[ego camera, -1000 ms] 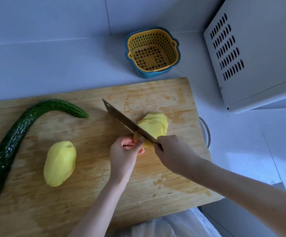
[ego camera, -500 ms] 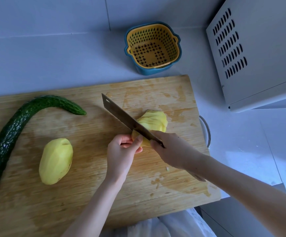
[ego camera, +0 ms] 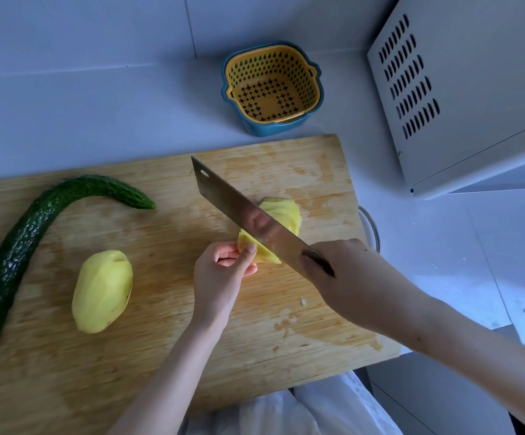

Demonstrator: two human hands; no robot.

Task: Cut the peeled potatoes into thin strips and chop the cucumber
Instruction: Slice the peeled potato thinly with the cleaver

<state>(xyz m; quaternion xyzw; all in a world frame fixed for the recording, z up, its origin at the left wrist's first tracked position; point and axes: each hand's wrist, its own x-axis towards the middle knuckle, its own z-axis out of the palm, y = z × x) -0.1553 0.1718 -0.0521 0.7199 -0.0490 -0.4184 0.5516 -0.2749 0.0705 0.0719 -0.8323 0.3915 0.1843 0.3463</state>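
On your board [ego camera: 160, 356] the cucumber [ego camera: 19, 255] lies far left, the whole potato [ego camera: 102, 295] beside it, the sliced potato [ego camera: 287, 215] further right under the knife [ego camera: 242, 208]; the basket [ego camera: 273, 128] sits behind.

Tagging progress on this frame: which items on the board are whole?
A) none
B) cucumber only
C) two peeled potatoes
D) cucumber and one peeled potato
D: the cucumber and the whole potato lie uncut on the left of the cutting board, while the sliced potato sits fanned into slices under the knife.
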